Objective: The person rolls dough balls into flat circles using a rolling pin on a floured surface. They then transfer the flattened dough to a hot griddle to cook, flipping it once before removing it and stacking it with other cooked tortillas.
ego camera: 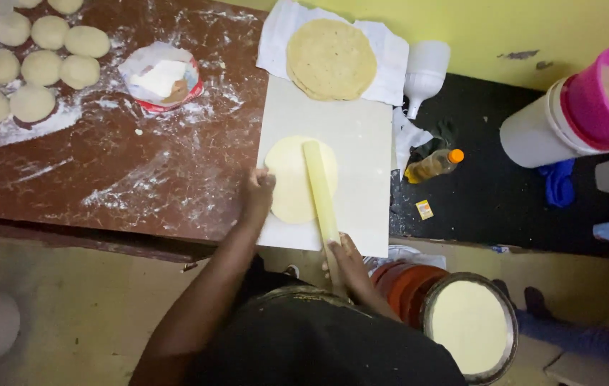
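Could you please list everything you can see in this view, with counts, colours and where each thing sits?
rolling pin: 1, pale yellow, lying across the dough disc
dough disc: 1, cream, on the white board
white board: 1, on the table's right end
cooked flatbreads: a stack, tan, on a white cloth at the board's far end
dough balls: about ten, cream, table's far left
flour bag: 1, open, white and red, beside the balls
brown table: 1, dusted with flour
oil bottle: 1, yellow, orange cap, lying right of the board
pink bucket: 1, far right
round pan: 1, holding a pale flatbread, lower right
left hand: on the disc's left edge
right hand: gripping the pin's near end
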